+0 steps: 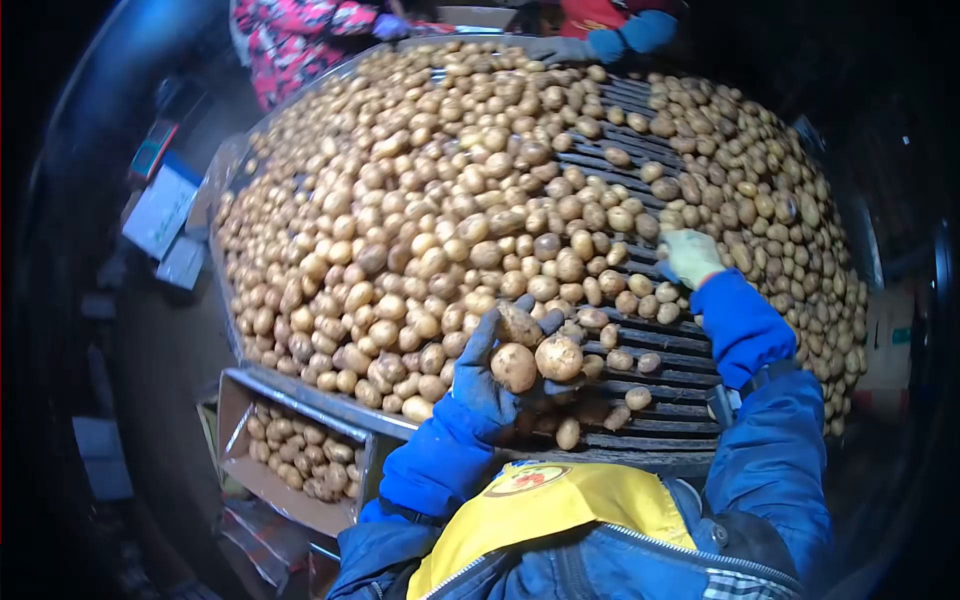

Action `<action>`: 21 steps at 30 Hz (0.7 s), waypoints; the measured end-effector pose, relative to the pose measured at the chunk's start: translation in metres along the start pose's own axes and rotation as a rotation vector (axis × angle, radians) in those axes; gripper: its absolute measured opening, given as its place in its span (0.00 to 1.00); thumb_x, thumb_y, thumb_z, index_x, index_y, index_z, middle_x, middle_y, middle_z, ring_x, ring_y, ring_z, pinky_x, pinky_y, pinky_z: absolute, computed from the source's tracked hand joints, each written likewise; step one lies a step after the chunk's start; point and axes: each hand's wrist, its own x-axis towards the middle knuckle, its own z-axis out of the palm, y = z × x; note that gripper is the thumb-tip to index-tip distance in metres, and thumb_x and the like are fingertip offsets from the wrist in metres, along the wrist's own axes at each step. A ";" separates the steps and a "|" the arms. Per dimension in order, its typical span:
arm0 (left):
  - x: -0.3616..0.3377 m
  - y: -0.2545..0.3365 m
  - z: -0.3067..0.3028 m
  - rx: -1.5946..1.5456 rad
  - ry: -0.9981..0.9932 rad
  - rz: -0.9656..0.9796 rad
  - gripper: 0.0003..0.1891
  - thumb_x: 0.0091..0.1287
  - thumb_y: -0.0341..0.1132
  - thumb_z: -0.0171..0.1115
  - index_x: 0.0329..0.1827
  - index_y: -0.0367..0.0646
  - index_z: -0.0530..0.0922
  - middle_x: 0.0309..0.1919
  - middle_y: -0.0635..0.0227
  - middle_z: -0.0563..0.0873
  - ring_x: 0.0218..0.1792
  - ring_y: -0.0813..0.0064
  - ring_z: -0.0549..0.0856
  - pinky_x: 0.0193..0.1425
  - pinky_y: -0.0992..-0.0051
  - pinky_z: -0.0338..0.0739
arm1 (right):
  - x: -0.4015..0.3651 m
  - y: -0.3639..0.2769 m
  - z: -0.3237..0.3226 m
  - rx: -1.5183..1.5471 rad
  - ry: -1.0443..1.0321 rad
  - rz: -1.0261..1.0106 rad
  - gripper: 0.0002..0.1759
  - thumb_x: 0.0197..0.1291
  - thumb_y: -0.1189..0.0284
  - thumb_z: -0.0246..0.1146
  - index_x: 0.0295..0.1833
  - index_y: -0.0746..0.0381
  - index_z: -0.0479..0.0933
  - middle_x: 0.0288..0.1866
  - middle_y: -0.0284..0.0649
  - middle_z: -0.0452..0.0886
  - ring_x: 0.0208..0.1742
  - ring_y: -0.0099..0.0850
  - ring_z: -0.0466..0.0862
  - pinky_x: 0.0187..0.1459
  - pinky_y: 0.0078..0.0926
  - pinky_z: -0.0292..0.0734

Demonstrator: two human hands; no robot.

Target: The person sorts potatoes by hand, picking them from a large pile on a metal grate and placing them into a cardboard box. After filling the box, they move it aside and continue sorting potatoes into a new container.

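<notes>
My left hand (486, 375), in a dark grey-blue glove, is closed around several large potatoes (513, 367), held just above the near edge of the pile. My right hand (692, 258) wears a pale yellow-green glove with bluish fingertips. It reaches over the dark slatted table (660, 375), at the left edge of the right-hand potato heap (745, 190). Its fingers are curled down, and what lies under them is hidden. Loose potatoes (637, 398) lie on the slats between my hands. The larger heap of potatoes (400, 220) spreads to the left and far side.
A cardboard box (325, 510) containing potatoes stands at the table's near left corner. Across the table are a person in a pink patterned sleeve (295, 40) and another with a blue-gloved hand (632, 38). White boxes (162, 210) are on the left; a carton (888, 340) stands right.
</notes>
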 end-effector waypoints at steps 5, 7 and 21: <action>-0.014 0.015 -0.023 -0.071 -0.035 0.076 0.34 0.77 0.61 0.58 0.79 0.51 0.70 0.75 0.50 0.75 0.74 0.39 0.74 0.71 0.29 0.73 | -0.050 -0.030 -0.027 0.395 0.320 0.094 0.26 0.60 0.65 0.74 0.63 0.58 0.80 0.46 0.49 0.89 0.48 0.45 0.89 0.51 0.39 0.83; -0.021 0.016 -0.029 -0.052 -0.015 0.099 0.32 0.77 0.62 0.58 0.76 0.52 0.74 0.74 0.54 0.77 0.73 0.42 0.76 0.70 0.33 0.77 | -0.062 -0.063 -0.037 1.243 0.082 -0.023 0.24 0.63 0.66 0.75 0.63 0.61 0.81 0.44 0.38 0.88 0.44 0.28 0.88 0.45 0.29 0.83; -0.210 0.056 -0.029 0.162 0.269 0.807 0.26 0.78 0.49 0.61 0.72 0.44 0.76 0.62 0.60 0.86 0.61 0.59 0.87 0.68 0.57 0.83 | -0.140 -0.374 -0.069 1.588 -0.818 -0.450 0.33 0.68 0.59 0.67 0.72 0.67 0.73 0.58 0.40 0.83 0.57 0.29 0.83 0.60 0.27 0.79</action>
